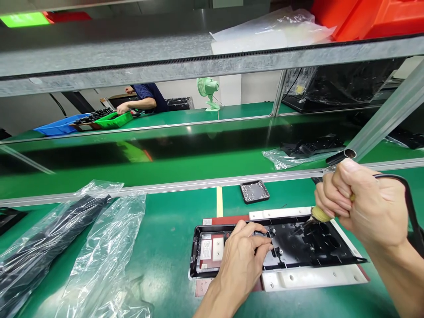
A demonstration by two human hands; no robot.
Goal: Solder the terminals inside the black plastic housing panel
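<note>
One black panel [298, 243] seated in one white jig [314, 278] on the green worktop [165, 247], pinned flat at its left portion by the left hand [243, 260], fingers spread, gripping nothing. Right hand [367, 205] clenched around one corded iron-like tool [319, 215], tip touching the panel's upper right. Likely slip: tip skidding off if the pinning pressure eases, scarring plastic or nearing the fingers; cord [409, 198] tugging the tip aside. Just behind the panel, one small tray of screws [254, 191]. Left of the panel, two clear bags [66, 247]. Far behind, one green fan [208, 90], one co-worker's arm [134, 104].
</note>
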